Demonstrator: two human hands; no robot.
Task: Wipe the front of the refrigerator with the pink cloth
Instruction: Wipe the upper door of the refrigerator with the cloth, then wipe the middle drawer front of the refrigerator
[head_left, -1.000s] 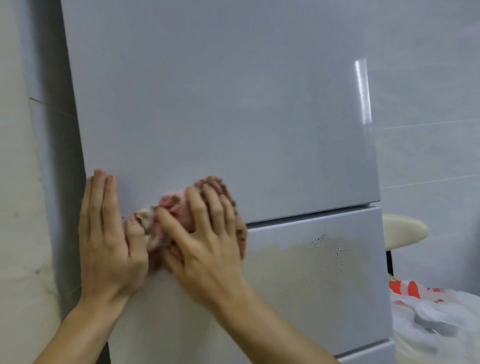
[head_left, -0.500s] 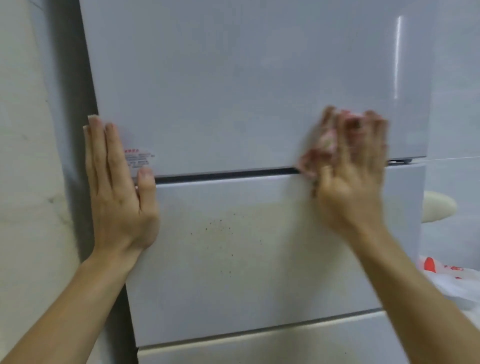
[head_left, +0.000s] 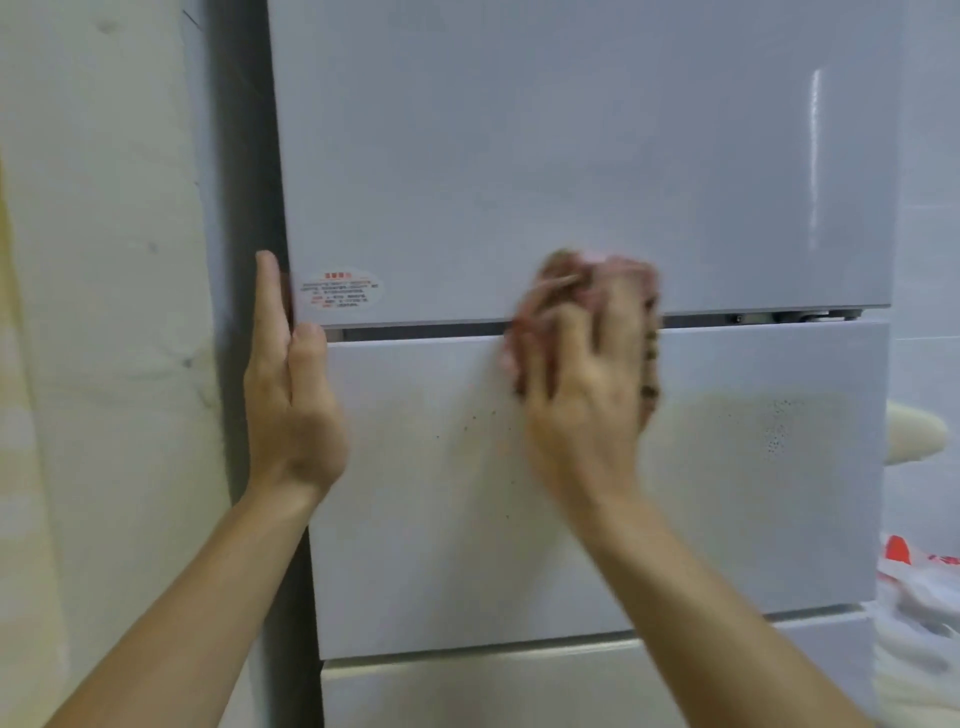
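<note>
Pressing on the front of the refrigerator (head_left: 571, 156), the pink cloth (head_left: 597, 270) is held bunched under the right hand (head_left: 587, 384), whose fingers are spread wide over it. The cloth lies across the dark gap (head_left: 415, 331) between the upper door and the middle drawer (head_left: 415, 519), about halfway between left and right. The hand and cloth are blurred, so the exact grip cannot be told. The left hand (head_left: 291, 395) holds nothing; it is laid flat, fingers together, on the left edge of the refrigerator, just beside a small sticker (head_left: 340, 290).

The task is judged to be in progress. The upper door looks clean and shiny, but dark specks (head_left: 776, 426) and a yellowish stain are seen on the middle drawer, to the right of the cloth and a few below it. The lowest drawer (head_left: 519, 691) is judged not yet wiped.

Free room is found to the right, up to the edge of the drawer, and downward. On the left, the path is limited by the resting hand and by the wall (head_left: 104, 312) close to the side of the refrigerator. Near the right edge a plastic bag (head_left: 919, 577) is seen.
</note>
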